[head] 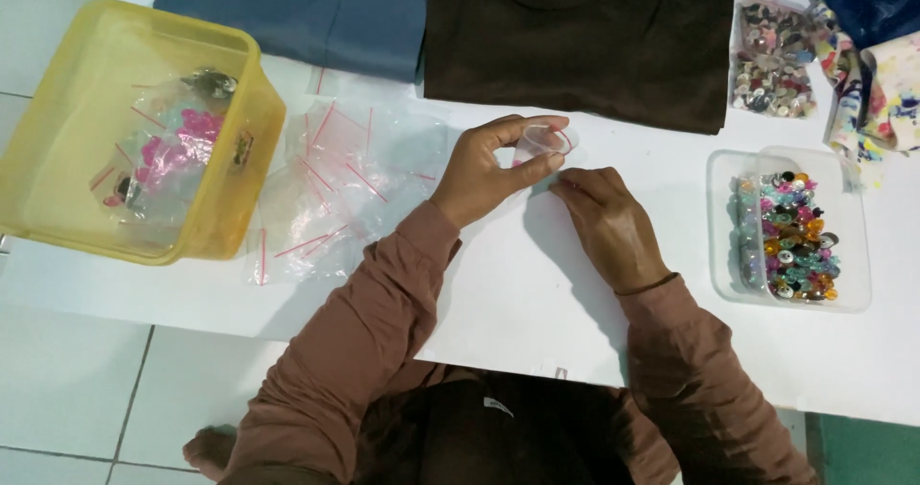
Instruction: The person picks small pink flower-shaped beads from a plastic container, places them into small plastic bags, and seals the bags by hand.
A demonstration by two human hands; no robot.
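Near the middle of the white tabletop (498, 293), the left hand (479, 173) has its grip pinched on a small clear zip bag (542, 143). The right hand (609, 221) rests just beside it, fingers together on the tabletop, holding nothing. A clear tub of buttons (788, 236) sits toward the right edge.

One yellow tub (206, 226), one clear button tray (853, 255), two folded cloths (316, 11), two hands (479, 173)

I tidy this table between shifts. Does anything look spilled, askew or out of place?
Nothing looks spilled. The buttons stay inside the clear tray and a bag. Only the zip bags lie in a loose, overlapping heap beside the yellow tub. The left hand holds one small bag; the right hand rests beside it.
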